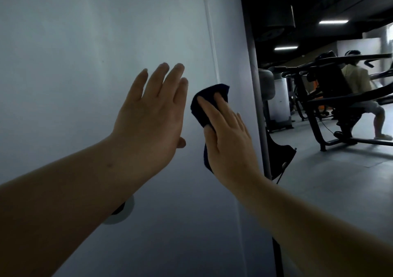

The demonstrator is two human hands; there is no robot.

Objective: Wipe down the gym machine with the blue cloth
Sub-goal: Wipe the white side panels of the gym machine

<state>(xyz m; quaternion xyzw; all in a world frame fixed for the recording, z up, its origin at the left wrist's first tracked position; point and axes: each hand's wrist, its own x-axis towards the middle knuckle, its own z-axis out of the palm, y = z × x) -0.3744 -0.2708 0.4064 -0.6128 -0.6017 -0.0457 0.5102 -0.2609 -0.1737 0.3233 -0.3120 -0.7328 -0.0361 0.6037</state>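
While pressed flat | blue cloth (pixel 205 104) dark, crumpled | right hand (pixel 228 136)

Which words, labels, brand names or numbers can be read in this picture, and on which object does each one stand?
None can be read.
The pale panel under the left hand shows no print.
The blue cloth under the right hand shows no label.
The gym machines in the background are too dark and blurred for any marking to be read.

Cloth (pixel 209 104) under right hand (pixel 229 140), apparently on panel (pixel 85 43), beside left hand (pixel 148 115).
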